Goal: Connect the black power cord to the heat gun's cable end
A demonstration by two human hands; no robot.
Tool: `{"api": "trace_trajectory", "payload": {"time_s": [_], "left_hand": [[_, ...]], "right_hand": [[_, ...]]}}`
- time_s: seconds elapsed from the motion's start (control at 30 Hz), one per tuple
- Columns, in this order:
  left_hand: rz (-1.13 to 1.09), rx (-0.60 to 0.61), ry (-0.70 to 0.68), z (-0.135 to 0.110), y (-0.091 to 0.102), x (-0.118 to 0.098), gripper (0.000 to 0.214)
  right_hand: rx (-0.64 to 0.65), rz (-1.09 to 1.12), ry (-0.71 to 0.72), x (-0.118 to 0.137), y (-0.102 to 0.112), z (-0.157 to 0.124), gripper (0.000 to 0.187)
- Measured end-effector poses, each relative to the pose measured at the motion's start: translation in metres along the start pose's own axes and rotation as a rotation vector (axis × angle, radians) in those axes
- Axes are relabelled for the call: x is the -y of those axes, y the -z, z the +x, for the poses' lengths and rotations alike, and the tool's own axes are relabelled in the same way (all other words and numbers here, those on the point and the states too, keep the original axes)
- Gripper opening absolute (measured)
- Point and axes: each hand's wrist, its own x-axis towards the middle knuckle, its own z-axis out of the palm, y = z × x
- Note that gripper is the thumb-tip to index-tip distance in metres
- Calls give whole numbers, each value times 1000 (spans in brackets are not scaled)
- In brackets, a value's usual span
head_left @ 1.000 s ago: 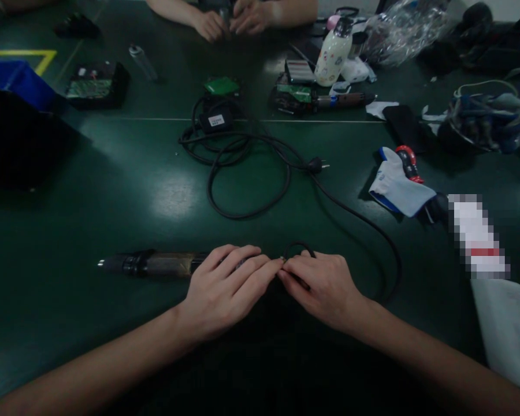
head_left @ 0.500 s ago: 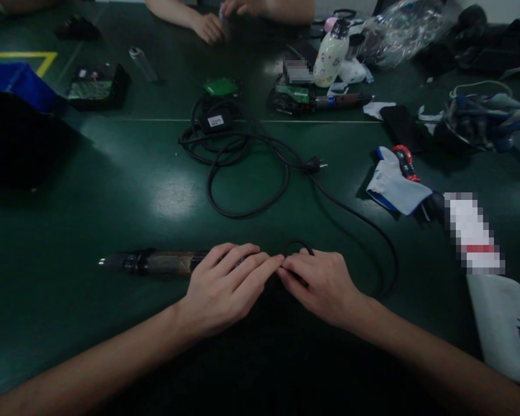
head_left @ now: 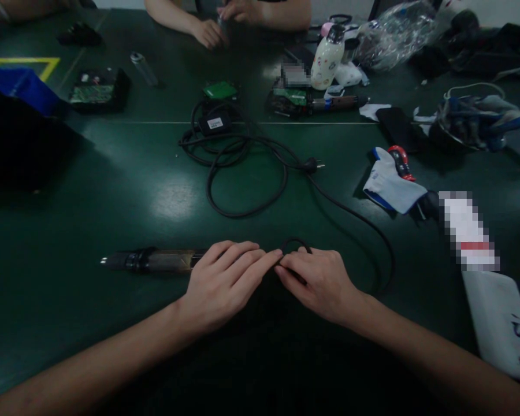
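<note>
A dark, rod-shaped corded tool (head_left: 160,260) lies lengthwise on the green table, its metal tip pointing left and a brownish band around its middle. My left hand (head_left: 227,283) is wrapped over its right part from above, covering that end. Just to the right, my right hand (head_left: 316,280) pinches the black cord (head_left: 295,240), which makes a small loop above my fingers. The fingertips of both hands meet, so the join between tool and cord is hidden. From there the cord curves right and runs back to a loose coil with a two-pin plug (head_left: 312,165).
Beyond the coil sit a black adapter (head_left: 215,122), circuit boards (head_left: 220,90) and another rod-shaped tool (head_left: 340,103). At right are a white-and-blue glove (head_left: 392,185), a phone (head_left: 397,128) and a white device (head_left: 498,323). A bottle (head_left: 327,60) stands near another person's hands (head_left: 210,33).
My hands keep nearly the same hold and place. The view has shifted slightly, so the things at right appear a little further left.
</note>
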Motion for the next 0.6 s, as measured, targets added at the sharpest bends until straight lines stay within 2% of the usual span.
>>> {"api": "trace_trajectory", "payload": {"time_s": [0.6], "left_hand": [[17,15,4,2,1,-1,48]], "right_hand": [[-11,-15,1,-1,-2,0,33]]}}
